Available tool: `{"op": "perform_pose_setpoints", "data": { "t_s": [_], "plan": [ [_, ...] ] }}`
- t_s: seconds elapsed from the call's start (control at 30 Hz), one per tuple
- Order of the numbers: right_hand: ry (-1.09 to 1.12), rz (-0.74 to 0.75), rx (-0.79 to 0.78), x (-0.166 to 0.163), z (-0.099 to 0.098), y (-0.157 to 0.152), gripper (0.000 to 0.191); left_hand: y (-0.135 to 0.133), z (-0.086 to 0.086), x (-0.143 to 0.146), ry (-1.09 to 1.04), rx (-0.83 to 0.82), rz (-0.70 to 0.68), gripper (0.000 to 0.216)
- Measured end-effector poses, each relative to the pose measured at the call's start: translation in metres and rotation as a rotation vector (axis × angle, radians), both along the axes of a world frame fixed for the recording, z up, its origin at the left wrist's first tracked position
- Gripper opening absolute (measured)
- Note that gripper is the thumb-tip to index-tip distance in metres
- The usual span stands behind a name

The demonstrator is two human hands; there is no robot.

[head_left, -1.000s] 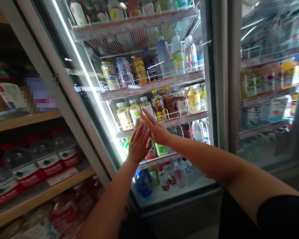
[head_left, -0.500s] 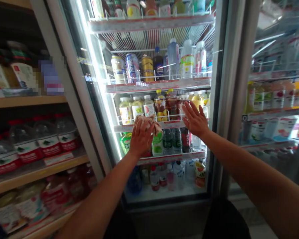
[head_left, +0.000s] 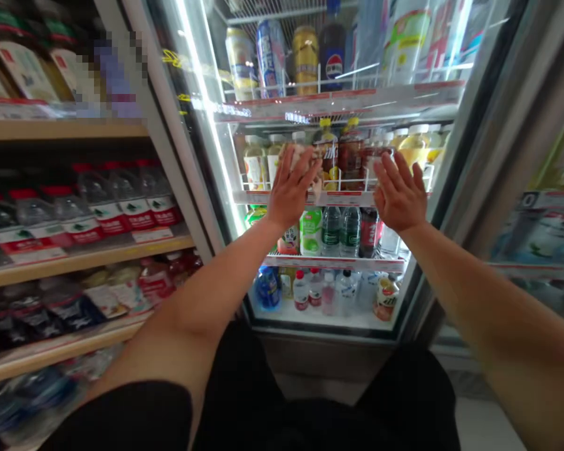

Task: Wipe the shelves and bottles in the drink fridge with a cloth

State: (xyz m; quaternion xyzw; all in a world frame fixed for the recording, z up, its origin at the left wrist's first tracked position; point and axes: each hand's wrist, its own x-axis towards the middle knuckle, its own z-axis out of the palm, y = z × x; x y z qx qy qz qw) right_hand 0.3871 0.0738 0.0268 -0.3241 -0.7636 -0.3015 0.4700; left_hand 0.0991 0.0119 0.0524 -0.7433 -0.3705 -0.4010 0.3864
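Observation:
My left hand (head_left: 291, 191) lies with its fingers spread over a crumpled pale pinkish cloth (head_left: 316, 188), pressing it to the glass door (head_left: 470, 156) of a lit drinks cooler. Part of the cloth is hidden under the fingers. To its right, my right hand (head_left: 401, 193) is open and holds nothing, palm toward the same glass; whether the palm touches it I cannot tell. Behind the glass, juice bottles (head_left: 326, 150) stand on the shelf level with both hands. Green-labelled bottles (head_left: 311, 230) stand one shelf lower.
On the left, an open wooden shelf (head_left: 75, 266) carries water bottles with red caps (head_left: 122, 197). Another cooler section (head_left: 540, 232) with drinks is at the right. Cans (head_left: 305, 59) stand on a higher cooler shelf. My dark-clothed knees (head_left: 408, 388) are close below the door.
The view has tilted down and come closer, so my legs now show. My left hand and the cloth have slid up against the shelves behind. My right hand keeps about the same height.

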Motion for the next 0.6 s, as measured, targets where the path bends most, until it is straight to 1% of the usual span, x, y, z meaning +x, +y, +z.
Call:
{"op": "perform_pose_setpoints", "data": {
  "t_s": [0.07,0.13,0.2,0.27,0.3,0.37,0.43,0.5,0.53,0.6],
  "plan": [
    [0.002,-0.002,-0.008,0.001,-0.001,-0.001,0.062,0.006,-0.002,0.007,-0.051,0.039,0.0,0.054],
    [0.005,-0.008,-0.01,0.001,-0.003,-0.001,0.062,0.009,-0.011,0.013,-0.044,0.069,0.009,0.048],
    [0.009,-0.012,-0.008,0.001,-0.006,-0.002,0.063,0.011,-0.022,0.017,0.057,0.043,0.008,0.043],
    [0.015,-0.014,-0.005,0.0,-0.007,-0.003,0.063,0.011,-0.026,0.019,0.201,-0.022,0.003,0.04],
    [0.02,-0.016,-0.003,-0.001,-0.008,-0.003,0.063,0.011,-0.023,0.019,0.258,-0.044,-0.001,0.04],
    [0.028,-0.02,-0.001,-0.002,-0.009,-0.003,0.064,0.012,-0.008,0.019,0.297,-0.022,-0.014,0.043],
    [0.032,-0.024,-0.004,-0.003,-0.009,-0.003,0.064,0.013,0.014,0.02,0.213,0.07,-0.039,0.046],
    [0.036,-0.026,-0.008,-0.003,-0.01,-0.004,0.065,0.012,0.032,0.019,0.063,0.166,-0.042,0.044],
    [0.036,-0.028,-0.01,-0.003,-0.01,-0.004,0.065,0.012,0.037,0.019,0.015,0.193,-0.042,0.04],
    [0.039,-0.033,-0.01,-0.003,-0.01,-0.005,0.065,0.009,0.038,0.015,-0.011,0.171,-0.033,0.033]
  ]
}}
